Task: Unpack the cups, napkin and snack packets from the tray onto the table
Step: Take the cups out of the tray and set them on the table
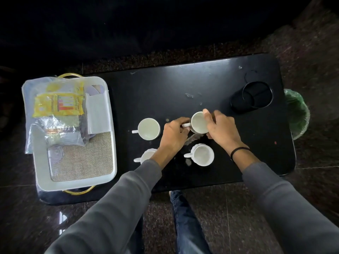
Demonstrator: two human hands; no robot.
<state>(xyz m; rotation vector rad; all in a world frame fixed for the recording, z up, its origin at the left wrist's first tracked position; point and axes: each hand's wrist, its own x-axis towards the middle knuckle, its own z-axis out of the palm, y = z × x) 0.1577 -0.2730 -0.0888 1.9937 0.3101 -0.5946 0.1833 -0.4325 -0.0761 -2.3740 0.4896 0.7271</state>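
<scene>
Cups come first in the head view: four white ones are on the black table (211,85), none left in the tray (111,125). One cup (199,122) is between both hands. The left hand (174,136) has its fingers closed round the handle, which points left; the right hand (220,127) is curled over the rim and far wall. Whether the base is down on the table or just above it cannot be told. The far-left cup (148,128) and the near-right cup (202,155) stand upright and apart, handles to the left; the near-left cup (145,156) is partly hidden by the left wrist.

These cups look like glazed ceramic: stiff, fairly heavy for their bulk, smooth enough to slip, and liable to chip if knocked together. The handle is the sound place to hold, with the other hand steadying the wall, much as here.

The tray sits at the left end of the table, still holding the snack packets (58,105), yellow and clear ones heaped at its far end, and a folded white napkin (98,116) beside them along the right wall. The packets look light, soft and crinkly, with slippery film; pinching a sealed edge or taking the body flat in the palm should serve, without crushing the contents. The napkin is limp and very light; a pinch at the fold should lift it whole. A woven mat (88,160) lines the tray's near half.
</scene>
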